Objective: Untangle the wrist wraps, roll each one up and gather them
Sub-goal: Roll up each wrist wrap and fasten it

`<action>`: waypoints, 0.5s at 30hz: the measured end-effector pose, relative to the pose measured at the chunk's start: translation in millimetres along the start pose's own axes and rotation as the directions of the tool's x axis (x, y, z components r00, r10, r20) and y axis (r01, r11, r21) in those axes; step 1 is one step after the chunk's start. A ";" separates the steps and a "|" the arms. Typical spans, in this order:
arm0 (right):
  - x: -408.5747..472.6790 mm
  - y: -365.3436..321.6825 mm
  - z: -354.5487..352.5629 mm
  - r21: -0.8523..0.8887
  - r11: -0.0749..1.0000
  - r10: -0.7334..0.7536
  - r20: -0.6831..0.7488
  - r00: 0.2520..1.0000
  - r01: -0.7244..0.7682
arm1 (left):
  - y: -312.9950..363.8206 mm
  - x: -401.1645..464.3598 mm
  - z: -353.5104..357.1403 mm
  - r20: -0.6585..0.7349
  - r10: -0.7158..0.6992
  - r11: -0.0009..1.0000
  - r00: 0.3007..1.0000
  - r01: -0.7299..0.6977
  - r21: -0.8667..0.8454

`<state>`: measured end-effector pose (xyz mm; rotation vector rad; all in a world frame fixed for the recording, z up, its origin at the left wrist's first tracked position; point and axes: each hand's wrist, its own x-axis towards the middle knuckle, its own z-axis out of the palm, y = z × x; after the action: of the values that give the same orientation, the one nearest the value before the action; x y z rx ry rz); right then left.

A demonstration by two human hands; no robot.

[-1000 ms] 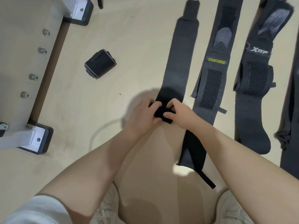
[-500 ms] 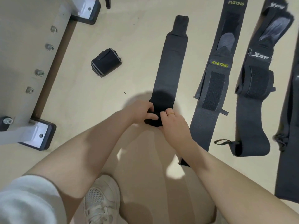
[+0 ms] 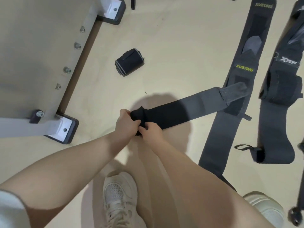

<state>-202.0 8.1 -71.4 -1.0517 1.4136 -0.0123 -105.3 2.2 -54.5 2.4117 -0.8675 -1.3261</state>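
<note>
Floor-level, both hands [image 3: 126, 125] [image 3: 152, 131] grip the half-rolled wrist wrap [image 3: 174, 111].

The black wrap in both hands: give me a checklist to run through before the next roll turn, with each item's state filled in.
1. Left hand grips the rolled end: ok.
2. Right hand pinches the roll from the near side: ok.
3. Black wrap lies untwisted ahead of the roll: ok.
4. Its tail free of others: not ok, the velcro tab lies across the XUEYING wrap.
5. Roll tight and even: cannot tell, the hands cover it.
6. Finished roll lies apart from the working path: ok.
</note>
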 end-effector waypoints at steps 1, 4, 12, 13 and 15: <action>-2.0 -3.4 4.7 -0.027 1.000 -0.003 0.030 1.000 0.004 | -2.8 2.7 -7.7 0.004 0.004 1.000 1.000 -0.004 0.011; -8.6 -6.3 -3.7 -0.052 0.998 -0.025 0.141 0.990 0.033 | -7.0 7.8 -18.2 0.023 0.037 0.993 0.999 -0.039 0.115; 12.0 -5.4 -68.5 -0.564 0.787 -0.360 -0.091 0.928 0.250 | 1.4 10.6 4.6 -0.042 0.082 0.991 0.996 -0.077 0.113; 17.4 -6.0 -67.7 -0.645 0.714 -0.366 -0.014 0.931 0.271 | 1.7 14.0 2.4 -0.080 0.137 0.976 0.987 -0.121 0.179; 24.4 -9.3 -59.7 -0.740 0.595 -0.395 0.071 0.916 0.314 | 2.8 22.8 -8.5 -0.127 0.213 0.943 0.969 -0.170 0.287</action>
<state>-238.4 -45.9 -73.6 -2.0468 1.2814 0.2472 -90.0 -14.4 -64.0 2.5113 -1.2776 -0.9847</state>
